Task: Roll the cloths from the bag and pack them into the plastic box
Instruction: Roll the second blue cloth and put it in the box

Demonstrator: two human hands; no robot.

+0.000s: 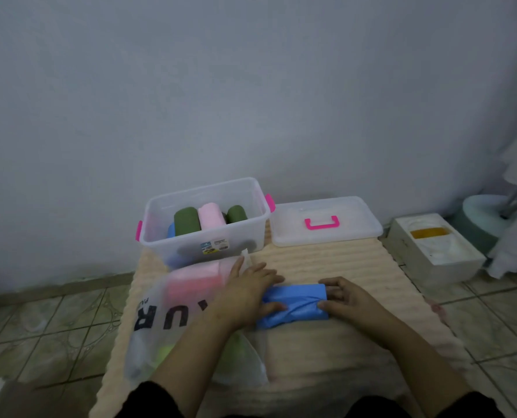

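My left hand (pixel 251 289) lies on the left end of the blue cloth (pixel 293 303), fingers fairly straight and spread over the top of the roll, thumb tucked against its near side (pressing more than gripping, as far as I can see). My right hand (pixel 346 298) is at the right end, fingers curled round the end of the roll and thumb on its front edge, so that hand grasps the cloth. The cloth is rolled into a short thick bundle lying crosswise on the cream ribbed mat (pixel 326 263), between my two hands.

Just left of the roll, partly under my left forearm, lies the translucent plastic bag (pixel 160 315) with dark lettering; pink cloth (pixel 197 282) shows through it near the top and something yellow-green lower down.

Beyond the bag stands the clear plastic box (pixel 203 218) with pink latches, open, at the far left corner of the mat. Inside it stand rolled cloths side by side: a dark green roll (pixel 185 220), a pink roll (pixel 210 217), another green roll (pixel 236 214), and a bit of blue at the left. The box lid (pixel 326 221), with its pink handle, lies flat just right of the box.

Farther right, on the tiled floor (pixel 55 321), sits a white foam block (pixel 432 248).
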